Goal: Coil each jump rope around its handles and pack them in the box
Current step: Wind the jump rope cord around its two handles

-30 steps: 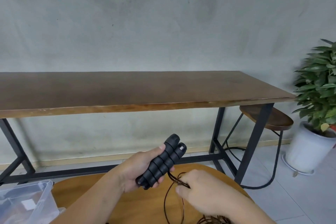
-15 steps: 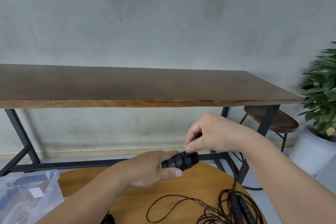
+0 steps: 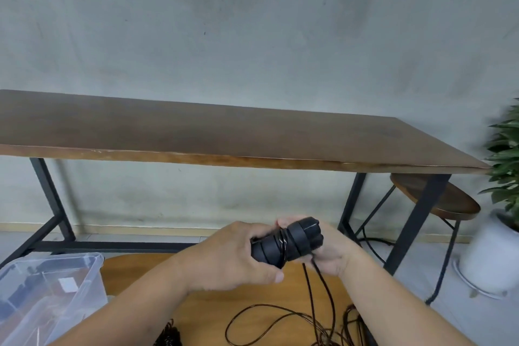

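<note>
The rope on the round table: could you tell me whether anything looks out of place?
Mostly in order. The loose rope sprawls in tangled loops on the round table, uncoiled, trailing from the handles that both hands grip.

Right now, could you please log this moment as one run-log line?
left hand: holds handles | right hand: winding rope on | few turns on | box: lower left

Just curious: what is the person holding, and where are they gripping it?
The left hand grips the black handles round their lower half; the right hand holds the rope beneath them.
</note>
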